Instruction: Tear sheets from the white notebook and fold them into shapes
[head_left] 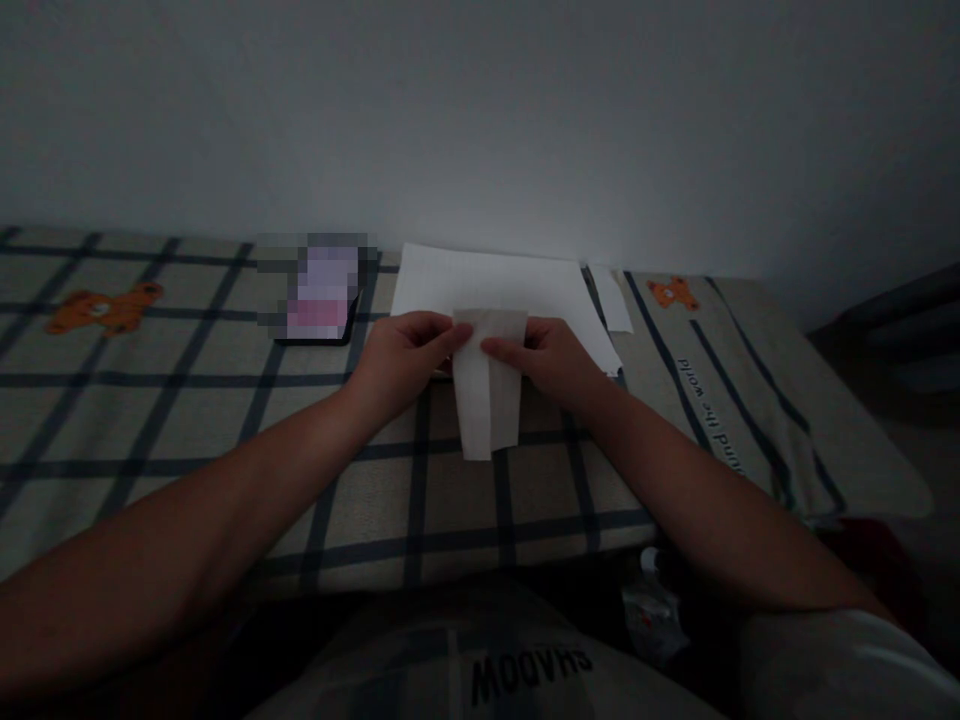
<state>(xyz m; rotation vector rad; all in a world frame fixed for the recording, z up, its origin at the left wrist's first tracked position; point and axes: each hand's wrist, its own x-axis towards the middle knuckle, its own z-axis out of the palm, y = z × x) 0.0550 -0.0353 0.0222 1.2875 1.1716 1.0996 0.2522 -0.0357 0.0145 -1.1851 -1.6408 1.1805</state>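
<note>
A folded strip of white paper [486, 385] lies lengthwise on a checked cloth-covered surface [225, 400], its far end lifted. My left hand [401, 360] pinches the paper's top left corner with closed fingers. My right hand [551, 358] pinches the top right corner, thumb on the paper's face. Both hands sit side by side at the far end of the strip. A larger white sheet [495, 285] lies flat just behind the hands.
A phone with a lit screen [321, 290] rests at the left of the white sheet. A small paper scrap [613, 298] lies at the sheet's right. The cloth shows orange bear prints [105, 308] and dark stripes. A wall stands close behind.
</note>
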